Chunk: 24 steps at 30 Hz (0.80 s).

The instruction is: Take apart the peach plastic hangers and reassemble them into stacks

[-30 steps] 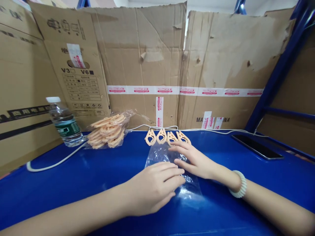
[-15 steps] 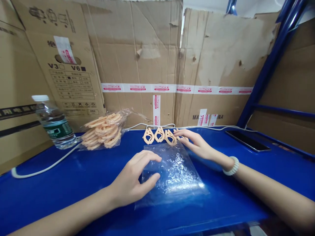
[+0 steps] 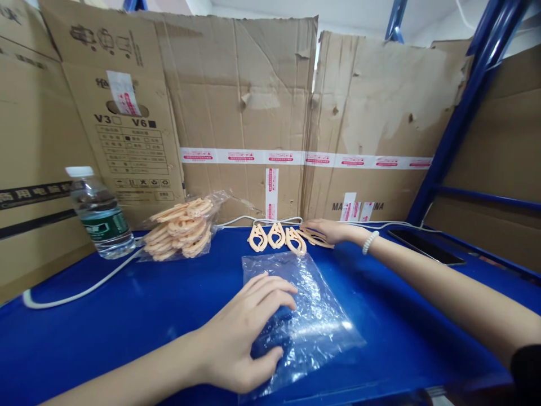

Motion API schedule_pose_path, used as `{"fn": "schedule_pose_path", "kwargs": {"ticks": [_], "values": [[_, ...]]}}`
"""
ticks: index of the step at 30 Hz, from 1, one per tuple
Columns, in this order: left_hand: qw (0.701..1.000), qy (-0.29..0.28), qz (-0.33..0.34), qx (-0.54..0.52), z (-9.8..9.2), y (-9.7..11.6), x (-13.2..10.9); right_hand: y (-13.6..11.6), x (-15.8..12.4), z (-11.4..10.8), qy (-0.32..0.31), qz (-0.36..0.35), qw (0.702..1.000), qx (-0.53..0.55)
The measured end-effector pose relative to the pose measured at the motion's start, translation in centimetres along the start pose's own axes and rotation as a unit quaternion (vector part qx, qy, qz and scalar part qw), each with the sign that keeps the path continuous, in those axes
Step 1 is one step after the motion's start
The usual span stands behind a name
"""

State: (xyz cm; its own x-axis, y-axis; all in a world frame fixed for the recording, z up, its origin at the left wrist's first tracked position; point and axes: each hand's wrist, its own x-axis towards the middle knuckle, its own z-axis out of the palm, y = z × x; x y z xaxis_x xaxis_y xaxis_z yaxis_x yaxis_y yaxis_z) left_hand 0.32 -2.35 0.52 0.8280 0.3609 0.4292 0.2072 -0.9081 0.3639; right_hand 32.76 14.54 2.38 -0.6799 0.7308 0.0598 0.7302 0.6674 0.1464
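Note:
My right hand (image 3: 327, 228) reaches to the back of the table, its fingers closed round the far-right peach plastic folding hanger (image 3: 318, 239), which sits slanted and is partly hidden by the hand. To its left stand several more in a row: one folding hanger (image 3: 296, 241) right beside it, another folding hanger (image 3: 276, 235), and a leftmost folding hanger (image 3: 257, 238). My left hand (image 3: 249, 327) is open, with thumb and fingers apart, over the left part of a clear plastic bag (image 3: 316, 316) lying flat. Whether its fingertips press on the bag, I cannot tell.
At the left, a bagged pile of folding hangers (image 3: 181, 228) lies next to a water bottle (image 3: 101, 217). A white cable (image 3: 80, 290) curves around the bottle and along the back. Cardboard (image 3: 240, 113) walls the blue table (image 3: 169, 299). A phone (image 3: 422, 247) lies at the right.
My right hand has closed on the far-right folding hanger, which now lies more slanted. My left hand has moved nearer and slightly right over the bag. The view has tilted up a little.

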Motion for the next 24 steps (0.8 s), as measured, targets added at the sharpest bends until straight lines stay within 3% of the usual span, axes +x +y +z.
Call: {"fn": "schedule_pose_path", "kwargs": {"ticks": [6, 12, 15, 20, 24], "values": [[0.999, -0.005, 0.042, -0.007, 0.1, 0.0, 0.1, 0.5, -1.0, -0.5, -0.005, 0.008, 0.997, -0.077], [0.997, 0.021, 0.07, -0.002, 0.2, -0.1, 0.3, 0.8, 0.0, -1.5, -0.003, -0.085, 0.983, -0.16], [0.997, 0.023, 0.073, 0.002, 0.0, 0.0, 0.4, 0.9, 0.5, -1.6, -0.011, -0.097, 0.98, -0.171], [0.997, 0.025, 0.072, 0.029, 0.2, 0.2, 0.5, 1.4, -0.5, -1.4, -0.041, -0.043, 0.987, -0.15], [0.995, 0.055, 0.049, 0.062, 0.8, -0.2, 0.3, 0.9, -3.7, -1.6, -0.069, 0.029, 0.993, -0.094]]}}
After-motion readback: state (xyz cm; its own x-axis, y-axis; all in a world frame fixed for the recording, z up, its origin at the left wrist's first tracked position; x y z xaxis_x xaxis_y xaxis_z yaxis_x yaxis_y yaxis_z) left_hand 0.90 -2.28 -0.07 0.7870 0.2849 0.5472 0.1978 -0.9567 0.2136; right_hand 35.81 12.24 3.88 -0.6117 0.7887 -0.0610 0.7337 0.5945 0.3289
